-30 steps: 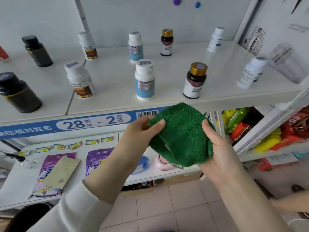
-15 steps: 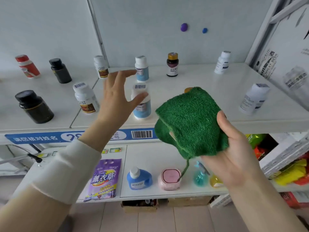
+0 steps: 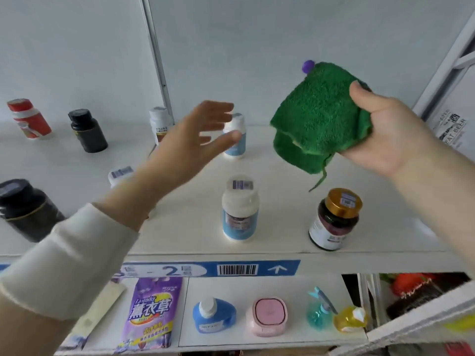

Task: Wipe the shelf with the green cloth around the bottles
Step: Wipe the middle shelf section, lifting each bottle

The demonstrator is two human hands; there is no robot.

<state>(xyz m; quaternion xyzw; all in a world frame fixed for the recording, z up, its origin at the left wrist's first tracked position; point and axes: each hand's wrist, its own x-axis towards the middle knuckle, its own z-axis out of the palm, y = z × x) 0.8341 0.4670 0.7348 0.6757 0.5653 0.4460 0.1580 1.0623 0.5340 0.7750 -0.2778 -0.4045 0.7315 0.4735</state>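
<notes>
My right hand [image 3: 388,134] grips the folded green cloth [image 3: 316,119], holding it up in the air above the white shelf [image 3: 280,160]. My left hand [image 3: 190,142] hovers open over the shelf's middle, fingers spread, just in front of a white bottle with a blue label [image 3: 235,134] at the back. Nearer the front edge stand another white bottle with a blue label [image 3: 239,209] and a dark bottle with a gold cap [image 3: 334,219]. The cloth touches no bottle.
Further left on the shelf stand black bottles [image 3: 87,131] [image 3: 24,209], a red bottle [image 3: 28,119] and white bottles [image 3: 159,123]. A lower shelf [image 3: 257,286] holds a purple pouch [image 3: 151,312], a blue bottle [image 3: 213,314], a pink box [image 3: 267,314] and small sprayers.
My left hand let go of the cloth and reached forward over the shelf. My right hand lifted the cloth up and to the right. The view came closer to the shelf.
</notes>
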